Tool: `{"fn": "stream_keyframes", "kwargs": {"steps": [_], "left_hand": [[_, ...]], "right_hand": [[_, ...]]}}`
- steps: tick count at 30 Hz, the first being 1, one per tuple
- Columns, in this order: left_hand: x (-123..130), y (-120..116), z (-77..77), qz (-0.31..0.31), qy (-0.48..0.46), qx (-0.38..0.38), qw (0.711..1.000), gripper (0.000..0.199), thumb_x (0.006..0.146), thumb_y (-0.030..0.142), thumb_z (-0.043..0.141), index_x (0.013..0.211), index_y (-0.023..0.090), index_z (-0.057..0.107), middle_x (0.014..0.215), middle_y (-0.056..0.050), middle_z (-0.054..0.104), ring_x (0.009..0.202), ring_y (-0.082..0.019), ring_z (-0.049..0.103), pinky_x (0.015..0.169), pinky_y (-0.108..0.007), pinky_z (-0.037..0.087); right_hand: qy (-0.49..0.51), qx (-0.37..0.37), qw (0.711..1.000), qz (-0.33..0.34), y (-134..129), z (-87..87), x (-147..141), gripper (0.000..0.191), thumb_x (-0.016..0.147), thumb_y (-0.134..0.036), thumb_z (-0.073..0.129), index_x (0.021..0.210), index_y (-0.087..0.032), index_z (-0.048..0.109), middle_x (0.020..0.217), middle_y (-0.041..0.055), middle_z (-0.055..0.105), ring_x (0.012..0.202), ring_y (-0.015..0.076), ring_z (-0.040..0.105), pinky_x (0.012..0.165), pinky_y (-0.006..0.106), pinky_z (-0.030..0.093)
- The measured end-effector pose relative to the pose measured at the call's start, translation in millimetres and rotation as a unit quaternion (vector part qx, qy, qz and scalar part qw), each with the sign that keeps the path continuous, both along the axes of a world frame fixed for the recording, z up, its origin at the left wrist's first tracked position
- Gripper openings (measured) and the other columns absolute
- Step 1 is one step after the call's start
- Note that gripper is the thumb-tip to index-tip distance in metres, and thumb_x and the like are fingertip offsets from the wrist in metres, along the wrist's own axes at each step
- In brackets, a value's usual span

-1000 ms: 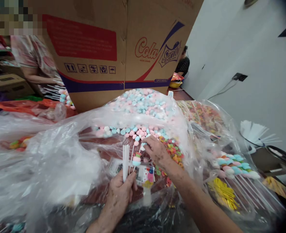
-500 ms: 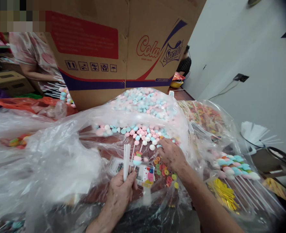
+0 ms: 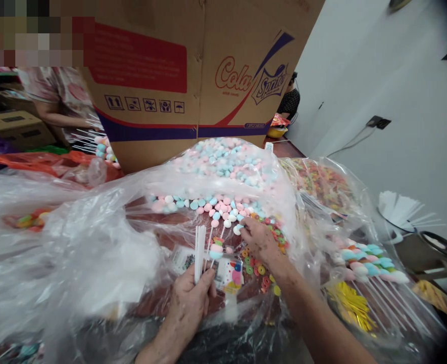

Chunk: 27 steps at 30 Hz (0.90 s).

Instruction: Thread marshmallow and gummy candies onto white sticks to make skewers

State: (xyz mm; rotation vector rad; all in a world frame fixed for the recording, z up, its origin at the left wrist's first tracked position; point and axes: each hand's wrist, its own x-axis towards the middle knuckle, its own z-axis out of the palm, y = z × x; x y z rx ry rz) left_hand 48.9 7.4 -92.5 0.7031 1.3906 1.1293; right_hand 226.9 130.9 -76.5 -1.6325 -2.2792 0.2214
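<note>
My left hand (image 3: 193, 296) is closed around a bundle of white sticks (image 3: 199, 253), held upright. One stick beside the bundle carries threaded candy (image 3: 216, 248): pink and light blue marshmallows with ring gummies above them. My right hand (image 3: 261, 242) is pinched at the near edge of the loose marshmallows (image 3: 227, 207), with a light blue one (image 3: 240, 227) apparently at its fingertips. Under that wrist, small coloured ring gummies (image 3: 259, 268) lie scattered on the table. A printed clear packet (image 3: 231, 273) lies behind my left fingers.
A large cardboard carton (image 3: 151, 60) stands at the back. Clear plastic sheeting (image 3: 75, 253) covers the left side. Finished candy skewers (image 3: 370, 260) and gold ties (image 3: 350, 303) lie right. A bag of gummies (image 3: 321, 179) sits behind them. Another person (image 3: 56, 96) stands back left.
My right hand has moved slightly left, from the ring gummies toward the white and blue marshmallows, uncovering more rings behind it. My left hand keeps its hold on the sticks. The view has shifted slightly.
</note>
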Motion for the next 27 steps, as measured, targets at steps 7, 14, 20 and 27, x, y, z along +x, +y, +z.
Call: {"fn": "stream_keyframes", "kwargs": {"steps": [7,14,20,27], "left_hand": [[0.6,0.2,6.9,0.002,-0.003,-0.004,1.000,0.042,0.064,0.060,0.068,0.069,0.019,0.059,0.043,0.005,0.055,0.027,-0.006,0.034,0.031,-0.019,0.018],[-0.5,-1.0,4.2,-0.003,-0.005,0.004,1.000,0.045,0.065,0.062,0.069,0.070,0.019,0.059,0.045,0.005,0.056,0.028,-0.006,0.035,0.031,-0.019,0.019],[-0.3,-1.7,3.3,-0.011,-0.005,0.013,1.000,0.044,0.067,0.061,0.069,0.065,0.019,0.057,0.045,0.005,0.055,0.028,-0.006,0.035,0.032,-0.019,0.020],[-1.1,-1.0,-0.1,-0.026,0.001,0.024,0.999,0.036,0.072,0.055,0.064,0.066,0.020,0.057,0.044,0.006,0.053,0.029,-0.007,0.034,0.032,-0.020,0.021]], "right_hand": [[-0.035,0.002,0.999,0.007,-0.2,0.7,-1.5,0.013,0.091,-0.018,0.049,0.083,-0.020,0.059,0.085,0.0050,0.065,0.076,0.0182,0.055,0.069,0.027,0.037],[-0.078,0.006,0.997,0.019,-0.7,-3.0,-7.6,0.018,0.093,-0.011,0.048,0.091,-0.020,0.064,0.092,0.0067,0.067,0.083,0.0190,0.058,0.073,0.028,0.040],[-0.129,0.030,0.989,0.062,-10.2,-6.7,-15.1,0.027,0.090,-0.001,0.044,0.094,-0.018,0.065,0.097,0.0110,0.068,0.092,0.0223,0.060,0.080,0.029,0.043],[0.116,-0.040,0.992,-0.020,-6.8,2.2,-15.5,0.018,0.078,-0.007,0.051,0.083,-0.019,0.063,0.085,0.0063,0.068,0.084,0.0213,0.060,0.077,0.031,0.046]]}}
